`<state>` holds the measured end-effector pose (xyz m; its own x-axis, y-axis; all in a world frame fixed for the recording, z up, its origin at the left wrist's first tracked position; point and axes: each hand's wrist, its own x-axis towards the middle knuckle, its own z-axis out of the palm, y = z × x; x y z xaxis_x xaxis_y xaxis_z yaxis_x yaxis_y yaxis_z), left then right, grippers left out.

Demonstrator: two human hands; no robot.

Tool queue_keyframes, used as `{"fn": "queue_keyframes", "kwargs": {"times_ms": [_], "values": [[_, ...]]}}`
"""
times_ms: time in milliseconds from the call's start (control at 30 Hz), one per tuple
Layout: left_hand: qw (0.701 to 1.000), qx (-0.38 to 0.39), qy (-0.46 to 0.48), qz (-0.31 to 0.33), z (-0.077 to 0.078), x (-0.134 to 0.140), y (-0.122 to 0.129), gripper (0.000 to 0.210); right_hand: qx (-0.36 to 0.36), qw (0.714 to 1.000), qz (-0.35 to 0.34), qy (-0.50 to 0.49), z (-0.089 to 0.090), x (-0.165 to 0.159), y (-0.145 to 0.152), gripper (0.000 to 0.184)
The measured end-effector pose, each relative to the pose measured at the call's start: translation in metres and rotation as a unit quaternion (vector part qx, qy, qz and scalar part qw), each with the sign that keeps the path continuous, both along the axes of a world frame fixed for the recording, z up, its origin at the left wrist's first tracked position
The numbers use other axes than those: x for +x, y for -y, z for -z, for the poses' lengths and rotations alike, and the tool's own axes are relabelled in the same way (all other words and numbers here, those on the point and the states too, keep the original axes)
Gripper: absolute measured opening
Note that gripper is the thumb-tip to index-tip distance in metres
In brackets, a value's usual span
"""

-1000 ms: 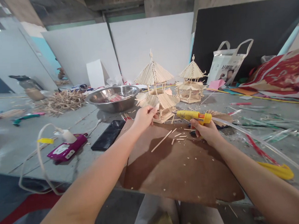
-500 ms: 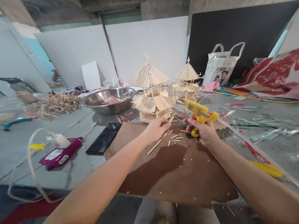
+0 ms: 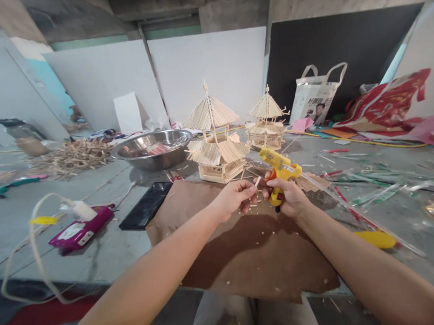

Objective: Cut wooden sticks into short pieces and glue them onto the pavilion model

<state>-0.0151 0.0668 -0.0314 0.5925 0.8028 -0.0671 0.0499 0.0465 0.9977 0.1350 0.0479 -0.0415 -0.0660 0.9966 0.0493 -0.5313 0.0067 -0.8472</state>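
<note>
Between the thumb and fingers of my left hand [image 3: 239, 197] is a short wooden stick [image 3: 258, 181], its tip pointing up. My right hand [image 3: 290, 196] is wrapped round the grip of a yellow glue gun [image 3: 279, 165], whose nozzle points up and left. The two hands are close together over a brown board [image 3: 254, 257]. Small cut stick pieces lie on the board, partly hidden by my left hand. Just beyond stands a two-tiered wooden stick pavilion [image 3: 216, 153], with a smaller stick pavilion [image 3: 266, 126] behind it to the right.
A steel basin [image 3: 147, 156] and a heap of sticks [image 3: 74, 158] are at the back left. A black phone [image 3: 145, 206] touches the board's left side, near a purple power strip [image 3: 81, 229] with a white cable. Plastic wrappers [image 3: 378, 183] and a yellow-handled tool [image 3: 376, 239] lie at right.
My left hand has moved right and slightly down, away from the pavilion, with a stick piece in it. The glue gun has come slightly left and down, nearer that hand.
</note>
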Motion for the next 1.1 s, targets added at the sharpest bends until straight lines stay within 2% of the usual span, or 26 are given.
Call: {"fn": "queue_keyframes", "kwargs": {"times_ms": [267,367,433,500,567,633,700,767,867,1100], "values": [[0.994,-0.003,0.047,-0.099,0.006,0.004,0.001,0.028,0.011,1.000,-0.009,-0.009,0.002,0.000,-0.001,0.017],[0.991,0.005,0.045,-0.128,0.003,0.002,0.003,0.028,0.003,1.000,0.006,-0.018,0.001,0.001,0.000,0.019],[0.987,0.039,0.028,-0.152,-0.003,-0.006,0.002,0.027,-0.001,1.000,0.008,-0.016,0.001,0.001,0.000,0.019],[0.977,0.106,-0.024,-0.185,-0.014,-0.020,-0.004,0.025,-0.003,1.000,0.007,-0.007,0.001,0.002,0.000,0.018],[0.937,0.218,-0.118,-0.245,-0.028,-0.038,-0.014,0.025,-0.005,1.000,0.008,0.001,0.001,0.002,0.000,0.017],[0.867,0.341,-0.238,-0.274,-0.045,-0.055,-0.024,0.026,-0.005,1.000,0.013,0.009,0.003,0.002,-0.001,0.017],[0.787,0.442,-0.335,-0.270,-0.063,-0.068,-0.034,0.023,-0.005,1.000,0.018,0.017,0.004,0.002,-0.001,0.017],[0.723,0.501,-0.411,-0.239,-0.079,-0.073,-0.043,0.022,-0.001,0.999,0.024,0.025,0.006,0.003,-0.002,0.017],[0.654,0.529,-0.516,-0.159,-0.097,-0.069,-0.053,0.023,0.009,0.999,0.030,0.036,0.008,0.004,-0.003,0.016],[0.559,0.540,-0.627,-0.046,-0.114,-0.046,-0.062,0.027,0.025,0.998,0.037,0.046,0.008,0.007,-0.004,0.014]]}}
